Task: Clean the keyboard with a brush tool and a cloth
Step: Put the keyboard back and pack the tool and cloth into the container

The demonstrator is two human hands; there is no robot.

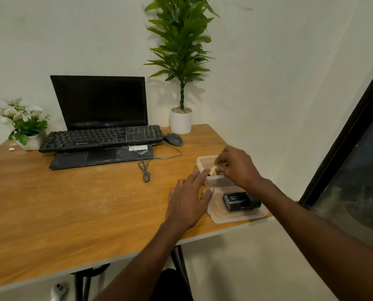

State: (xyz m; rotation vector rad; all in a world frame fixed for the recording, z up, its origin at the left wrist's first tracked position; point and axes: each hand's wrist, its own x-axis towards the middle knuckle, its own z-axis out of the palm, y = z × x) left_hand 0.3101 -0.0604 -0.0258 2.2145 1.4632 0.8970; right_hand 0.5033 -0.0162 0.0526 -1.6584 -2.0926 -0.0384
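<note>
Left hand flat; right hand hides container contents.

The right hand covers most of the clear plastic container, so what's inside is anyone's guess, just a pale scrap at the fingertips, maybe cloth, too blurry to call. The keyboard hides the laptop keys underneath it. The power strip runs off the bottom edge. The black device has markings too small to read.
</note>
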